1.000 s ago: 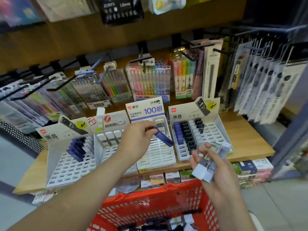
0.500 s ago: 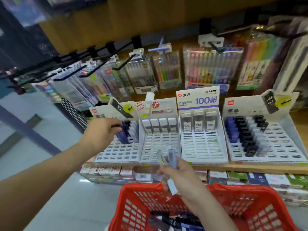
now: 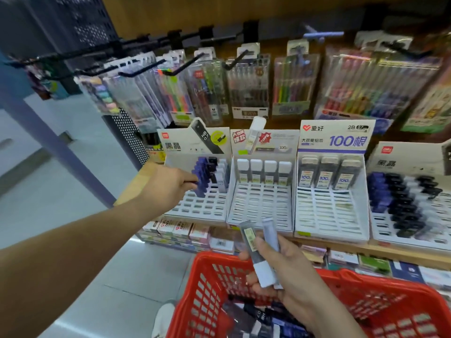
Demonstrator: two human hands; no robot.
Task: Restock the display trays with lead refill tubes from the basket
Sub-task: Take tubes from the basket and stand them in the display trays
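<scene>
My left hand (image 3: 168,186) was stretched out to the leftmost tray (image 3: 202,209) on the wooden shelf (image 3: 415,258). Its fingers were closed around a blue tube (image 3: 201,189) at the front of the short row of blue, black and pale tubes at the tray's back. My fingertips were hidden behind my knuckles, so I could not tell how far the tube's foot sat in its slot.

My right hand (image 3: 288,272) was over the near rim of the red basket (image 3: 380,303), grasping a small bundle of clear tubes (image 3: 269,234) that fanned upward from my fist. I could count two for sure. A sliver of what may have been a third, low beside them, was too blurred to be certain of.

Down in the basket lay more loose tubes (image 3: 256,320), dark and smeared, partly cut off by the bottom edge and partly covered by my wrist.

Right of the first tray stood a second tray (image 3: 261,211) with four white-capped tubes in its back row. Next came a third tray (image 3: 329,215) with three wider cases. A fourth tray (image 3: 415,230) ran out of view at the right edge. Pen packs (image 3: 246,86) hung on hooks behind, their small print unreadable.
</scene>
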